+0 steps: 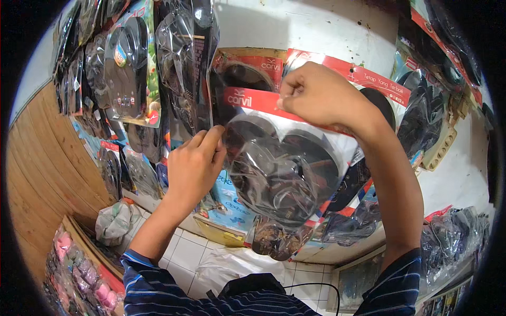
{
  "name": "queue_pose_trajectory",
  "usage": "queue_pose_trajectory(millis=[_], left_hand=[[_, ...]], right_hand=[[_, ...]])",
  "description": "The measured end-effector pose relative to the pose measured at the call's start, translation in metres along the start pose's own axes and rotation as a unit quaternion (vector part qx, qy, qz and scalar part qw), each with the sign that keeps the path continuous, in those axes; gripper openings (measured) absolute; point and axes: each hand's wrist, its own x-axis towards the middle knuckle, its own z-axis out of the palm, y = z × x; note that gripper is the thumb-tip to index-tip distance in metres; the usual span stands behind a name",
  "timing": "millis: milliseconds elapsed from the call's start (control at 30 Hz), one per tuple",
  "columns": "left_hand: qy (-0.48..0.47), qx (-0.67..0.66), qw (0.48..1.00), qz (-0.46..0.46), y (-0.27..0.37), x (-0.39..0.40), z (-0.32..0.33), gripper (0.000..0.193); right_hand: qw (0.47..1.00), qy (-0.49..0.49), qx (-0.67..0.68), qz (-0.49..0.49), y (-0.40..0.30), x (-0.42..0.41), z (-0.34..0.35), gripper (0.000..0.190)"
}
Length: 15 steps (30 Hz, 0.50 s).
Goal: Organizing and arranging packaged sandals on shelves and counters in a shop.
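Note:
A packaged pair of dark sandals hangs before me in clear plastic with a red and white Carvil header card. My right hand is closed on the top edge of that card. At the pack's left edge, the bent fingers of my left hand pinch the plastic; their tips are partly hidden. Right behind is another red-headed pack, partly covered by my right hand and forearm. A further Carvil pack shows above the front one, and a brown patterned pair hangs below it.
Packed sandals hang thickly on the left, beside wood panelling. At right are more hanging packs, a power strip and a bagged pile. White plastic lies on the tiled floor; pink footwear fills the lower left.

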Motion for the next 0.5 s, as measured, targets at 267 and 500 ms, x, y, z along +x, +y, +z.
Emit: queue_pose_trajectory(millis=[267,500], left_hand=[[0.023,0.001,1.0,0.02,-0.003,0.002,0.003,0.013],[0.001,0.024,0.998,0.055,-0.008,0.002,-0.005,0.016]], right_hand=[[0.994,0.023,-0.097,-0.049,-0.016,0.062,0.018,0.016],[0.994,-0.007,-0.109,0.011,-0.049,0.079,0.013,0.02]])
